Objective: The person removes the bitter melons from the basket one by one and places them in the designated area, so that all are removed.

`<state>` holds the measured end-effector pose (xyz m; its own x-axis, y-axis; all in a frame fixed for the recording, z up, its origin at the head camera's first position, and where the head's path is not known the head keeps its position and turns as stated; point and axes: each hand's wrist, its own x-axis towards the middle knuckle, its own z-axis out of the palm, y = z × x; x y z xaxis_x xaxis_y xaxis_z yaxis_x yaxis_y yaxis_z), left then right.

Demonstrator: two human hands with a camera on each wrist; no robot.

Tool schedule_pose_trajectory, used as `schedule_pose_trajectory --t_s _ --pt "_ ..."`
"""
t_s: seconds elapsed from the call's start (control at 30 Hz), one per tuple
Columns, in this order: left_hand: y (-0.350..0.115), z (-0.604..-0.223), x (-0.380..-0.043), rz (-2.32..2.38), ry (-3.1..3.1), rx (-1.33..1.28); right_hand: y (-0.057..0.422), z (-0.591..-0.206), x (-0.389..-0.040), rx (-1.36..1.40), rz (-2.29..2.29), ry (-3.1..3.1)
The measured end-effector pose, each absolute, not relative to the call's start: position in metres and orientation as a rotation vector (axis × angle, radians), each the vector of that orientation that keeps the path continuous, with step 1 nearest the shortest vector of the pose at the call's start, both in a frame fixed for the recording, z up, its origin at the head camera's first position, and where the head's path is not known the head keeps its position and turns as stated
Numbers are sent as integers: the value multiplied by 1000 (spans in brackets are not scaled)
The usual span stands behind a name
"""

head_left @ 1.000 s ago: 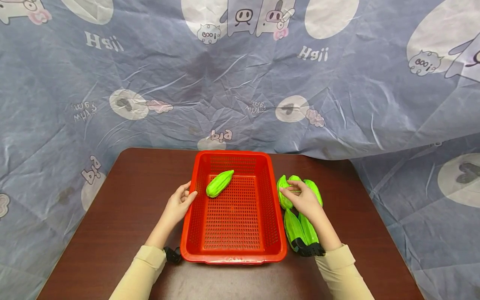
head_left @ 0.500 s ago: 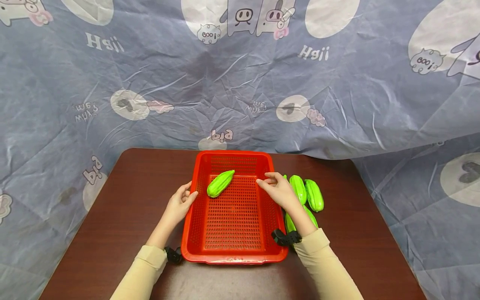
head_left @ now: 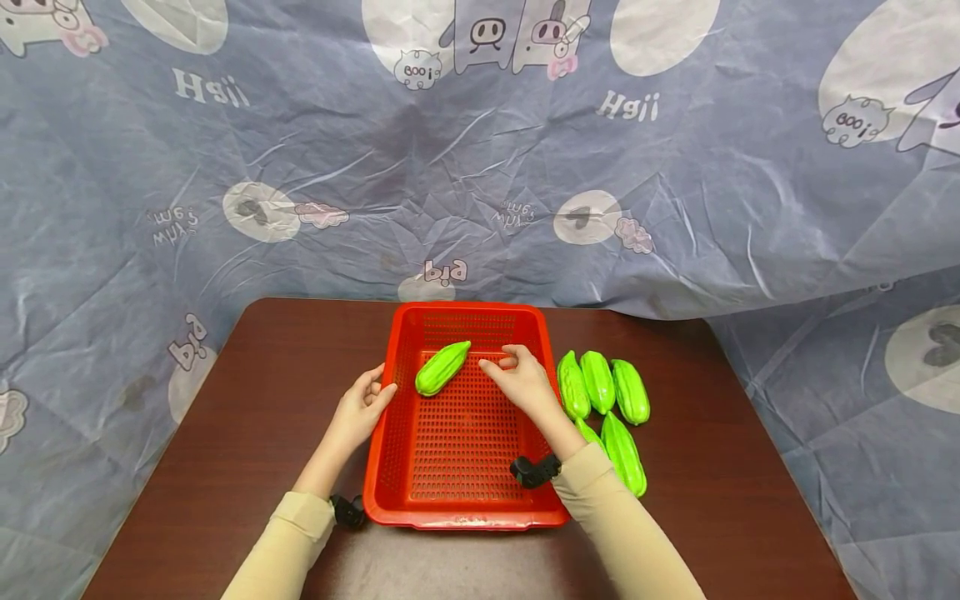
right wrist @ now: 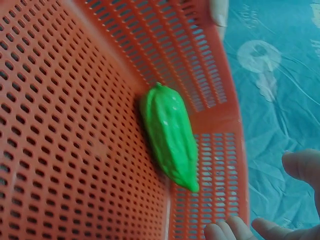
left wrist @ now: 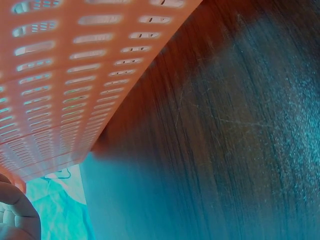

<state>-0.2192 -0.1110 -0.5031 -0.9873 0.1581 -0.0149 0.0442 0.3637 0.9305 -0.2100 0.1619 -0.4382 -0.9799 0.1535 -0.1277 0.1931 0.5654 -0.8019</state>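
My left hand (head_left: 363, 407) grips the left rim of a red perforated plastic basket (head_left: 465, 518), its thumb at the rim. In the left wrist view the basket's slotted outer wall (left wrist: 75, 80) fills the upper left, with curled fingers (left wrist: 17, 207) at the lower left edge. One bright green, ridged bitter melon (head_left: 442, 368) lies inside the basket near its far left corner. Over the basket, to the right of that bitter melon, is my right hand (head_left: 519, 379), thumb and fingers apart and holding nothing. The right wrist view shows the bitter melon (right wrist: 171, 135) apart from the fingers.
Several more bitter melons (head_left: 597, 381) lie in two rows on the dark brown table (head_left: 705, 450), right of the basket. My right forearm partly covers the nearer row. Behind the table hangs a blue-grey printed cloth (head_left: 480, 167).
My right hand has moved left from above the bitter melons on the table to over the basket, carrying nothing. The left hand stays at the basket's rim.
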Motion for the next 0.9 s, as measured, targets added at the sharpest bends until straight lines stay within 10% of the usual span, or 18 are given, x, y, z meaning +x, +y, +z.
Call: schedule_pose_trajectory --t_s 0.9 --pt "-111 -503 -217 1714 2475 166 107 -480 -232 401 -1405 2642"
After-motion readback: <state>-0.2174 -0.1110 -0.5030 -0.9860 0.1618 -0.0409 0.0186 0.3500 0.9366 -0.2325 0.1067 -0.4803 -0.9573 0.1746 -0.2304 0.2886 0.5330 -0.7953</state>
